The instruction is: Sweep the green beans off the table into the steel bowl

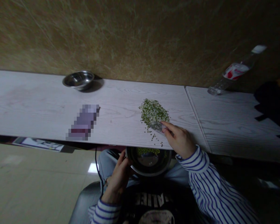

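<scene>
Basically, R hand (182,140) has thumb & fingers pinching a clear thin piece (156,126) at the near side of the beans (153,109) on the table (121,121), w/ strays near the edge. L hand (119,175) holds the bowl (149,174) by its L rim, just below the edge, some beans inside. Main risk, prob.: too hard a push, or bowl tilting/off-line, cd spill beans on the floor (49,174).

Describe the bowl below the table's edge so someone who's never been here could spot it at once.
Find the long pale table along the brown wall. Below its near edge, the seated person's left hand holds a round metal bowl by its side. The other metal bowl stands on the table near the wall; this one has small green beans inside.
</scene>
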Motion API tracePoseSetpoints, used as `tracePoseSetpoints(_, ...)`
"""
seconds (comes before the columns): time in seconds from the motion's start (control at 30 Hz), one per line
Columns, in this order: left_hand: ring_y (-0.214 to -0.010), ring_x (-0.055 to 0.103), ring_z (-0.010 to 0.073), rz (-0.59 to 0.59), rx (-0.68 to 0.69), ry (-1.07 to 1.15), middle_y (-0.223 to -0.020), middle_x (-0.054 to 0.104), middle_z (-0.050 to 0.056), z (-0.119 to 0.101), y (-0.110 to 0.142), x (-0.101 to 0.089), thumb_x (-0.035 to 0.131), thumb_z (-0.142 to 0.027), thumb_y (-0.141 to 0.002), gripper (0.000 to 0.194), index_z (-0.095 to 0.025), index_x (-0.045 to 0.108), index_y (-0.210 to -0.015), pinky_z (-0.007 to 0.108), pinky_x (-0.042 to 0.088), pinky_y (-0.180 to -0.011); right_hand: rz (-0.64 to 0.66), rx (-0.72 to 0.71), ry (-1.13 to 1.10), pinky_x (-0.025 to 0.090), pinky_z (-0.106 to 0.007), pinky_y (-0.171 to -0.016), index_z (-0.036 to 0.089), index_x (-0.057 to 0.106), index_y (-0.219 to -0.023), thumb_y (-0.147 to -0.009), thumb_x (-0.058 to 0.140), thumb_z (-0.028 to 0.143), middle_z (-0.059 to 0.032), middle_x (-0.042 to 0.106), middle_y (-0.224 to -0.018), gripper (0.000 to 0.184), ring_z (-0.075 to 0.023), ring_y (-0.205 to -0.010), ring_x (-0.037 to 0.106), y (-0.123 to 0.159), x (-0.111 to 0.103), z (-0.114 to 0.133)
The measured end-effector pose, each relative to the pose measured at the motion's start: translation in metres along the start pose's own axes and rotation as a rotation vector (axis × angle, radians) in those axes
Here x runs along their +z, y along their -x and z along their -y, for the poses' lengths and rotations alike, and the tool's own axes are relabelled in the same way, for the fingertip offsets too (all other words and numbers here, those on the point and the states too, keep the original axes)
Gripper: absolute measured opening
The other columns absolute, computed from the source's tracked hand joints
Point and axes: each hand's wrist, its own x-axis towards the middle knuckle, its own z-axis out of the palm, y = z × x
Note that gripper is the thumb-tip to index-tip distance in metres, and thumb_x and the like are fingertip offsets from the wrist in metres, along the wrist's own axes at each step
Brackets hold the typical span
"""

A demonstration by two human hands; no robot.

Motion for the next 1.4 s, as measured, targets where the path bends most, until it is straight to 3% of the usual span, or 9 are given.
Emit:
tracePoseSetpoints(0.2,-0.090,0.063,0.0244,-0.024,-0.012,0.003,-0.098,0.069,0.004,0.000,0.000,-0.004,0.064,-0.018,-0.067,0.052,-0.022,0.061,-0.119,0.034,0.051,-0.071,0.017,-0.028,-0.006,0.058,-0.032,-0.078,0.016,0.069,-0.118,-0.091,0.051,0.020,-0.0099,0.076,-0.105,0.032,-0.0209,-0.085,0.073,0.005,-0.002,0.000)
tracePoseSetpoints(0.77,-0.100,0.060,0.0264,-0.019,-0.011,0.008,-0.108,0.068,0.006,-0.002,0.003,-0.005,0.064,-0.018,-0.067,0.059,-0.021,0.057,-0.125,0.033,0.051,-0.073,0.011,-0.019,0.000,0.058,-0.032,-0.078,0.014,0.070,-0.118,-0.090,0.053,0.018,-0.0102,0.077,-0.101,0.032,-0.0204,-0.080,0.073,0.004,-0.001,0.002)
tracePoseSetpoints(1.07,-0.088,0.057,0.0209,-0.046,-0.003,-0.007,-0.102,0.066,0.004,-0.002,0.000,-0.008,0.064,-0.018,-0.065,0.057,-0.021,0.059,-0.122,0.029,0.049,-0.065,0.012,0.000,0.000,0.058,-0.032,-0.076,0.016,0.069,-0.120,-0.091,0.053,0.018,-0.0099,0.077,-0.099,0.033,-0.0215,-0.082,0.073,-0.002,0.004,0.003)
tracePoseSetpoints(1.4,-0.066,0.059,0.0172,-0.026,0.031,-0.103,-0.089,0.068,0.002,-0.017,0.002,-0.021,0.063,-0.019,-0.065,0.060,-0.022,0.058,-0.124,0.023,0.039,-0.048,0.092,-0.054,-0.036,0.058,-0.038,-0.081,0.019,0.069,-0.118,-0.093,0.052,0.020,-0.0082,0.076,-0.106,0.030,-0.0226,-0.087,0.072,-0.010,0.009,0.000)
